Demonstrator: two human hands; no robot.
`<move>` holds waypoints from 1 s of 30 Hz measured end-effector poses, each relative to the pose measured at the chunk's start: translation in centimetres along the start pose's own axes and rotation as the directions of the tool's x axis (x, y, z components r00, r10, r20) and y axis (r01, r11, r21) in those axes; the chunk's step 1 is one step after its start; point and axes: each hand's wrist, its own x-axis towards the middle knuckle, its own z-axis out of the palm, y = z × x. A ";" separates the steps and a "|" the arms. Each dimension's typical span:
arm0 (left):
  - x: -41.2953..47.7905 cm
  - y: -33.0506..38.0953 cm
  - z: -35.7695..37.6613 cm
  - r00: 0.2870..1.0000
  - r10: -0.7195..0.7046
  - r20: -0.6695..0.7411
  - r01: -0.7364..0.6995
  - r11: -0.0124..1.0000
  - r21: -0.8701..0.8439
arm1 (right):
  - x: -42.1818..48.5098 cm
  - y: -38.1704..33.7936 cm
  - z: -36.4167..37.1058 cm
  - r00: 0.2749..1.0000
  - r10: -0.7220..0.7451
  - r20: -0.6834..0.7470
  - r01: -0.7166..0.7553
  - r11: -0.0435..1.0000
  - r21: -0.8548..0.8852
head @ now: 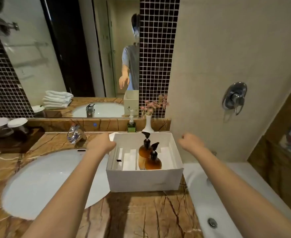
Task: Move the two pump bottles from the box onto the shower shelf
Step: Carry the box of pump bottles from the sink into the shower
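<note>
A white open box (pixel 143 180) stands on the marble counter beside the sink. Inside it stand two amber pump bottles with black pumps, upright and touching: the taller one (pixel 143 151) behind, the shorter one (pixel 153 162) in front. My left hand (pixel 101 143) hovers at the box's far left corner, fingers curled down, holding nothing. My right hand (pixel 190 141) is raised to the right of the box, fingers loosely curled and empty. No shower shelf is in view.
A white sink basin (pixel 43 182) lies left of the box, with a chrome tap (pixel 75 133) behind it. A green soap dispenser (pixel 131 123) and a white vase of pink flowers (pixel 148 124) stand behind the box. The bathtub (pixel 227 203) and shower valve (pixel 234 97) are right.
</note>
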 end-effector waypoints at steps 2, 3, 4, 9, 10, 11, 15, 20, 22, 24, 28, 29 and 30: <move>0.5 -0.4 1.5 0.999 -0.035 0.012 0.035 0.999 -0.004 | 1.0 0.5 2.2 0.998 0.047 0.036 -0.047 0.999 0.021; 0.8 -0.6 2.4 0.998 -0.046 0.030 0.047 0.999 -0.009 | 1.6 0.8 3.3 0.996 0.067 0.066 -0.070 0.996 0.046; 1.2 -1.0 3.4 0.997 -0.066 0.050 0.066 0.998 -0.007 | 1.8 0.9 4.3 0.991 0.095 0.095 -0.104 0.991 0.085; 2.1 -2.1 7.2 0.984 -0.115 0.138 0.127 0.989 -0.076 | 3.1 2.0 8.2 0.972 0.164 0.170 -0.188 0.972 0.137; 2.2 -2.3 7.7 0.984 -0.114 0.139 0.126 0.989 -0.080 | 3.3 2.2 8.8 0.971 0.172 0.169 -0.194 0.974 0.121; 2.3 -2.4 8.0 0.985 -0.106 0.139 0.117 0.990 -0.077 | 3.5 2.4 9.3 0.972 0.172 0.158 -0.190 0.976 0.104; 2.9 -2.7 8.3 0.991 -0.058 0.117 0.068 0.994 -0.090 | 3.8 2.2 9.6 0.982 0.174 0.078 -0.180 0.981 0.078; 2.5 -2.4 8.4 0.996 -0.051 0.077 0.058 0.995 -0.086 | 3.2 1.9 9.3 0.981 0.184 0.060 -0.188 0.980 0.067; 2.3 -2.3 8.2 0.995 -0.055 0.080 0.061 0.995 -0.076 | 3.0 1.9 9.3 0.982 0.184 0.048 -0.187 0.980 0.073; 2.2 -2.2 8.0 0.995 -0.049 0.084 0.054 0.996 -0.070 | 2.8 1.9 9.3 0.982 0.182 0.049 -0.186 0.980 0.076; 2.1 -1.7 6.9 0.997 -0.030 0.069 0.033 0.999 -0.041 | 2.6 1.8 8.4 0.986 0.161 0.029 -0.163 0.984 0.067; 2.0 -1.6 6.4 0.997 -0.027 0.068 0.030 0.999 -0.037 | 2.7 1.7 7.9 0.988 0.155 0.020 -0.156 0.986 0.062; 1.9 -1.4 5.7 0.998 -0.022 0.064 0.024 0.999 -0.033 | 2.8 1.4 7.1 0.989 0.149 0.012 -0.149 0.987 0.059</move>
